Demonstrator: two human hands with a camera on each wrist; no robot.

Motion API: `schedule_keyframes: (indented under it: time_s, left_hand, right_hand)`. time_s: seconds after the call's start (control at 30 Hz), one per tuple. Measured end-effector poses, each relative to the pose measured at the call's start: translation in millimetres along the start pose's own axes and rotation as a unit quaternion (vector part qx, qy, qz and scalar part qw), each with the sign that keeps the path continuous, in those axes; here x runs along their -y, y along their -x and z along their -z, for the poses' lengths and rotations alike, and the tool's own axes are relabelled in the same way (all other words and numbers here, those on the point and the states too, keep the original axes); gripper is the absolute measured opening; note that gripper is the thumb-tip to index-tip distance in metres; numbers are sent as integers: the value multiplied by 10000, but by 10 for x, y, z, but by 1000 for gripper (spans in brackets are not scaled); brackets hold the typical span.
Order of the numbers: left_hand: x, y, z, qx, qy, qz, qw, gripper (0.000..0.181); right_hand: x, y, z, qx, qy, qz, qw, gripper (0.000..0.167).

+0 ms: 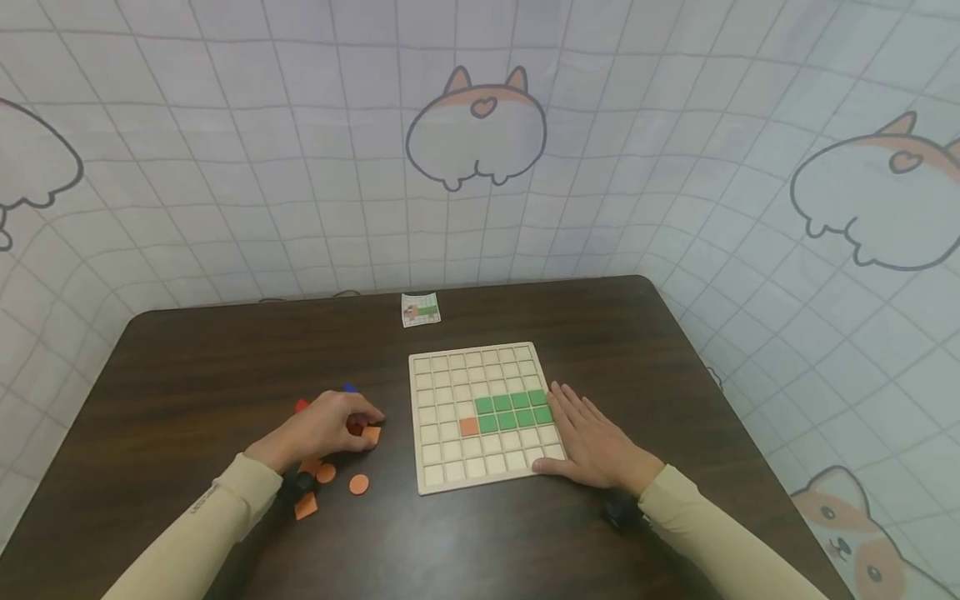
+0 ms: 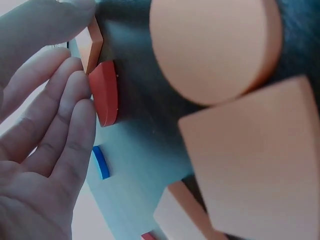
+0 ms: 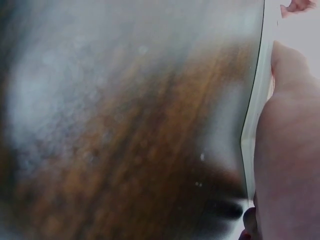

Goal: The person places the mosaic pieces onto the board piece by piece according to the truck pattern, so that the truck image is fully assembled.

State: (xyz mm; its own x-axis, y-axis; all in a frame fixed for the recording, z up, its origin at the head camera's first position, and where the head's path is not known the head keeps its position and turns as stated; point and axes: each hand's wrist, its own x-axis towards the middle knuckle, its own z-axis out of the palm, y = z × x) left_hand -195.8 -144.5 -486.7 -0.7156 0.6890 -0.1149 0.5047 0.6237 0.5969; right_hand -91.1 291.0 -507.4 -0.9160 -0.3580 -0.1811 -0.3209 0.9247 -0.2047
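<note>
I judge the orange square tile, left of frame centre, light and stiff — pinch opposite edges; my left hand curves at it, grip unclear — my right hand lies straight-fingered against the grid board.

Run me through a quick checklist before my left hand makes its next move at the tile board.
1. Right hand at the board's right edge: ok, fingers touching it.
2. Green tiles in cells: ok, two rows of four.
3. Placed orange tile: ok, directly left of the lower green row.
4. Cell above it: ok, bare.
5. Loose orange square firmly gripped by left hand: cannot tell.
6. Picture card details: cannot tell, too small.
</note>
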Motion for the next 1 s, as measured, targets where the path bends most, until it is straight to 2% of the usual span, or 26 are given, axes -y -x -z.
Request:
schedule_keyframes:
  time_s: [0.4, 0.73, 1.0]
  left_hand:
    - [-9, -18, 0, 90, -71, -100, 9999, 28]
    - [-22, -97, -29, -89, -320, -283, 9990, 26]
    - [-64, -157, -8, -233, -370, -200, 9988, 27]
  right_hand:
    - [-5, 11, -19, -26, -22, 50, 10000, 111]
    - [-5, 2, -5, -14, 37, 29, 10000, 111]
    - [-1, -3, 8, -29, 95, 25, 9999, 111]
